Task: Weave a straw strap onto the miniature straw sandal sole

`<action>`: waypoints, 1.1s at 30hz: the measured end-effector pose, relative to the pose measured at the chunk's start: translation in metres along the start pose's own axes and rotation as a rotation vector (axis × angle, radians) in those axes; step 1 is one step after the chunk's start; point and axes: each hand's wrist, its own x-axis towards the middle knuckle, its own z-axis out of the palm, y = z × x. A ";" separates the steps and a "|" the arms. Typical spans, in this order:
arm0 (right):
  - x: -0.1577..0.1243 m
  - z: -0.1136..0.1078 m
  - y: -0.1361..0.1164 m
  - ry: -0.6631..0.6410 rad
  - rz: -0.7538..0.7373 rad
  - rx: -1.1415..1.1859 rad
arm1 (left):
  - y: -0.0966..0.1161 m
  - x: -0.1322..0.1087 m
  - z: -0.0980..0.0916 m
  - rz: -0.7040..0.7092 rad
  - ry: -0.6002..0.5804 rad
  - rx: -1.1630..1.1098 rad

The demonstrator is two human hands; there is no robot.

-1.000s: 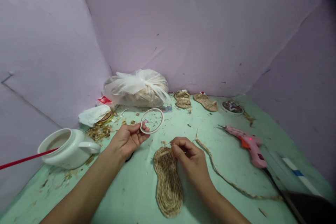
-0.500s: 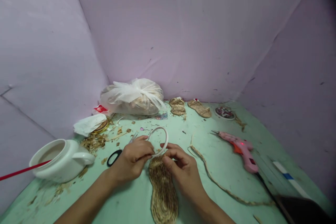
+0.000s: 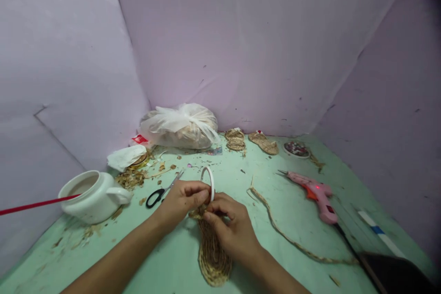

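Note:
My left hand (image 3: 181, 201) pinches a thin white ring (image 3: 208, 181) that stands on edge above the toe of a woven straw sole (image 3: 212, 253). My right hand (image 3: 230, 229) is closed on the same toe end, fingers pressed against the ring's lower part. The sole lies flat on the green table (image 3: 172, 257), running toward me. Both hands meet at the sole's far tip, which is partly hidden under the fingers.
Black-handled scissors (image 3: 160, 192) lie left of my hands. A white pot (image 3: 93, 194) with a red stick stands far left. A pink glue gun (image 3: 313, 191) and a braided straw cord (image 3: 289, 238) lie to the right. A plastic bag (image 3: 181, 125), small woven soles and scraps sit at the back.
My left hand brought the white ring from the left down to the sole's toe and turned it on edge. My right hand closed in on the ring and the toe.

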 end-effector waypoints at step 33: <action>-0.011 0.002 0.020 -0.102 -0.089 0.024 | -0.050 -0.025 -0.006 0.583 0.262 0.742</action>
